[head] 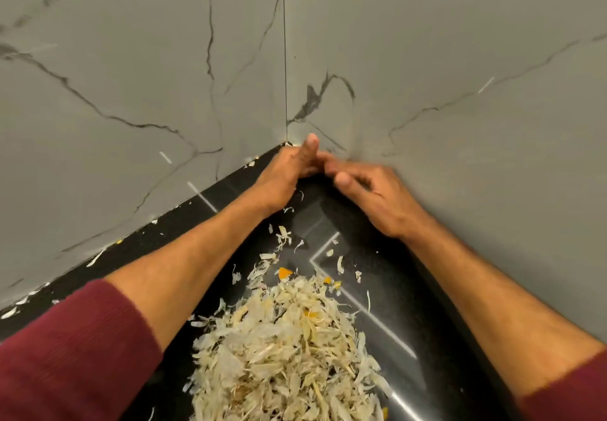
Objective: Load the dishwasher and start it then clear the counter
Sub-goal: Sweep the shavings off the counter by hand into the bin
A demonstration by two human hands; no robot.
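The left hand [282, 171] and right hand [368, 194] meet in the counter [410, 322] corner at 12 o'clock, fingers curled, holding nothing I can see. The peel pile [285, 348] lies behind them, at 6 o'clock, between both arms.

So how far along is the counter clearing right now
Done: most peelings sit in one heap on the black counter. In hand: the left hand and right hand meet in the corner, apparently raking scraps out. Left: bits along the left wall edge, and the heap itself. The dishwasher is out of view.
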